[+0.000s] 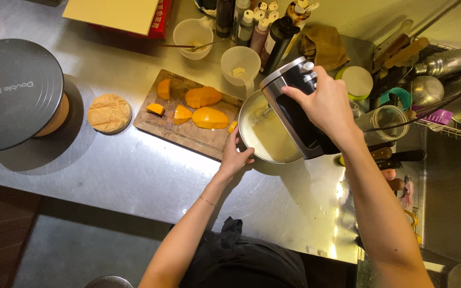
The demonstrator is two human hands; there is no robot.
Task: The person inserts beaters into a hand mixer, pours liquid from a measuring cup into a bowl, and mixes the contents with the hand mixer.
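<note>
Both hands are engaged: the right hand clasps a black-and-silver hand mixer over a steel bowl of pale batter, and the left hand grips the bowl's near rim. Bowl sits on the steel counter, touching a wooden cutting board bearing cut mango pieces.

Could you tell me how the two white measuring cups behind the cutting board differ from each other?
The far cup has a utensil lying across it, while the near cup has none. The near cup stands beside the mixing bowl; the far cup stands further back, near the bottles. Both are white, upright and nearly empty.
</note>
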